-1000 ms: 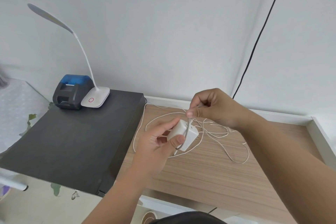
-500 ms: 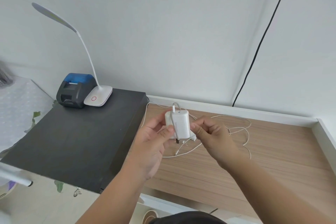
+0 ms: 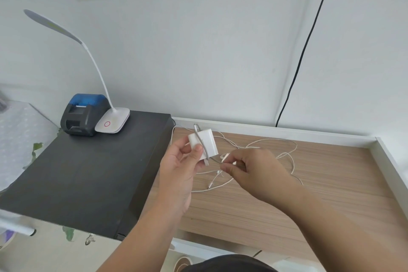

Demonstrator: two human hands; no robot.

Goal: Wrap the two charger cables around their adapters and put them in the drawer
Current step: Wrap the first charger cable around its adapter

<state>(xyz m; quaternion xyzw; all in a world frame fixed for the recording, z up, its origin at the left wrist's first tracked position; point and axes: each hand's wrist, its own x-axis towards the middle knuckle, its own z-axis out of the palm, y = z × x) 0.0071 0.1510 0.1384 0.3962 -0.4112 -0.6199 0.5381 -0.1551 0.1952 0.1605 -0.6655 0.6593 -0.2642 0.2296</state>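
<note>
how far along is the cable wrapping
Early. A turn of cable lies over the white adapter, gripped by the left hand. The right hand pinches the cable, most of it loose on the wooden surface. A second adapter isn't clearly visible; nothing looks stowed.

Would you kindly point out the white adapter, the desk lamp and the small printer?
white adapter (image 3: 207, 141), head view, on its front face.
desk lamp (image 3: 112, 121), head view, on its base.
small printer (image 3: 82, 117), head view, on its dark body.
</note>
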